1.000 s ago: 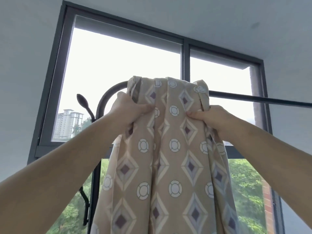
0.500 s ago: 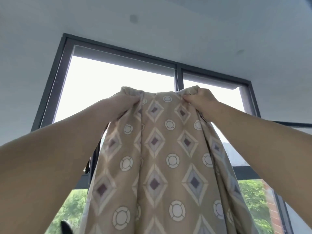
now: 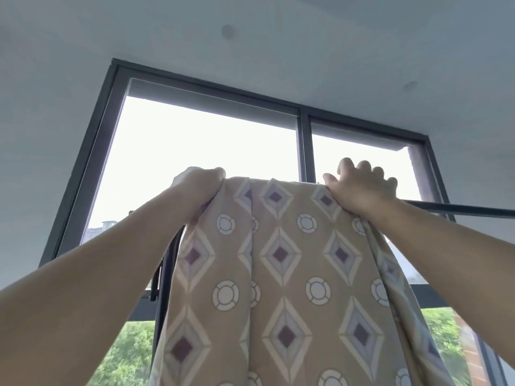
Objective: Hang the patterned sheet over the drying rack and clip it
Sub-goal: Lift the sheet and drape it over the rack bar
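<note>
Both arms are stretched upward and forward from the bottom corners of the view, forearms bare. The left hand [image 3: 199,185] is curled into a loose fist at the upper left corner of the patterned sheet [image 3: 281,274], its fingers closed on a bunched fold of cloth. The right hand [image 3: 361,188] is laid over the sheet's upper right corner, knuckles up, with the thumb pressed against the cloth; its fingers [image 3: 365,165] are slightly spread and bent over the top edge — whether they pinch the fabric behind cannot be told. The sheet is held high in front of the window [image 3: 211,151], its top edge drawn nearly straight between the two hands, and it falls in soft vertical folds out of the bottom of the view. The cloth is thin and tan, printed with pale-edged diamonds with maroon centres and white ringed circles. A slim dark bar of the drying rack [image 3: 459,208] is seen running rightward from behind the right wrist, and a dark upright [image 3: 170,263] is seen beside the sheet's left edge.
</note>
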